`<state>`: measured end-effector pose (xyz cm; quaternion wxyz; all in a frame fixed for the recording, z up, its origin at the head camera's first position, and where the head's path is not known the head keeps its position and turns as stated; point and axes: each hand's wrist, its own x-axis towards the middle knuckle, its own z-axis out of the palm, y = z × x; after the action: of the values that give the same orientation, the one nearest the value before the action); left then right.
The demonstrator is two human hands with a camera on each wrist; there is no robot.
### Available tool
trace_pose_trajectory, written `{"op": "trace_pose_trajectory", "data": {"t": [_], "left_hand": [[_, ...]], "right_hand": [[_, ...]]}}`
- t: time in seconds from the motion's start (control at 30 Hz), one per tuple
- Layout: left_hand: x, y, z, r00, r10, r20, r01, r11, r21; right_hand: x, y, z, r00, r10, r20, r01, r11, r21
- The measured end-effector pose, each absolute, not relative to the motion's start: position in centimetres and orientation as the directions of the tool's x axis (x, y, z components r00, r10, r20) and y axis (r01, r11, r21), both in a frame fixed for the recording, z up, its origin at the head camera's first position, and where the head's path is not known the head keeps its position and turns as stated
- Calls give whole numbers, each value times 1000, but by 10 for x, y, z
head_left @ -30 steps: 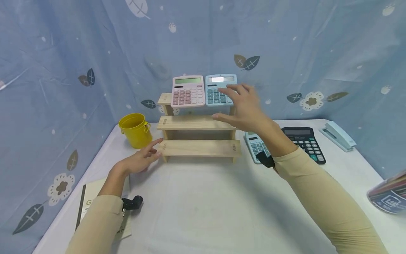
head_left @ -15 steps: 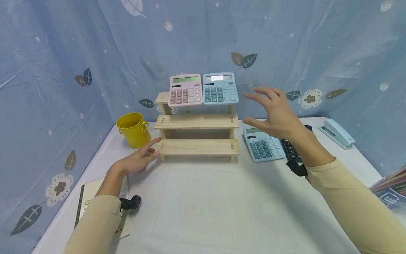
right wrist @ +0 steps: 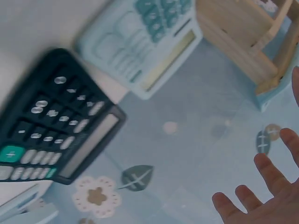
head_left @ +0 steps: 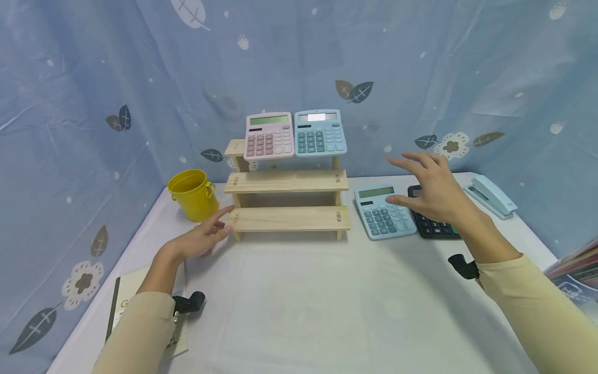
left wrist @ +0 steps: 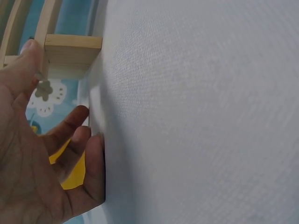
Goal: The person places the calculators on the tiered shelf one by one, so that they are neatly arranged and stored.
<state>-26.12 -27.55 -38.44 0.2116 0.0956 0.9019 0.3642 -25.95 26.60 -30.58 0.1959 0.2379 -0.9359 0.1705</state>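
A three-tier wooden shelf point(head_left: 288, 218) stands at the back centre. On its top tier lean a pink calculator point(head_left: 269, 136) and a blue calculator point(head_left: 320, 133), side by side. My left hand point(head_left: 196, 240) touches the left end of the lowest tier with thumb and index finger; its other fingers point(left wrist: 96, 161) are loosely bent by the table. Fingers spread and holding nothing, my right hand point(head_left: 432, 189) hovers over the right side, partly hiding a black calculator point(head_left: 432, 227). A second blue calculator point(head_left: 384, 212) lies between the black one and the shelf.
Behind my left hand stands a yellow bucket point(head_left: 193, 195). A notebook point(head_left: 122, 296) lies under my left forearm. At the back right is a light blue stapler point(head_left: 490, 196), and a container of pencils point(head_left: 576, 272) stands at the right edge. Patterned blue cloth point(head_left: 289, 62) hangs behind.
My right hand has moved right and down from the upper blue calculator, bringing the lower blue calculator into full view. The left hand stays at the shelf's end.
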Motion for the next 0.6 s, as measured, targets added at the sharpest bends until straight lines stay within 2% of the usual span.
{"op": "trace_pose_trajectory", "data": {"t": [0.17, 0.4, 0.6], "left_hand": [[-260, -277, -385, -894, 326, -307, 31, 728, 684], [-260, -276, -381, -895, 317, -314, 10, 718, 696], [-262, -277, -384, -888, 350, -298, 41, 707, 706]], "right_hand": [[-260, 278, -320, -811, -375, 449, -511, 828, -230], [-261, 296, -333, -868, -316, 383, -434, 857, -276], [-265, 315, -351, -910, -281, 305, -366, 890, -271]]}}
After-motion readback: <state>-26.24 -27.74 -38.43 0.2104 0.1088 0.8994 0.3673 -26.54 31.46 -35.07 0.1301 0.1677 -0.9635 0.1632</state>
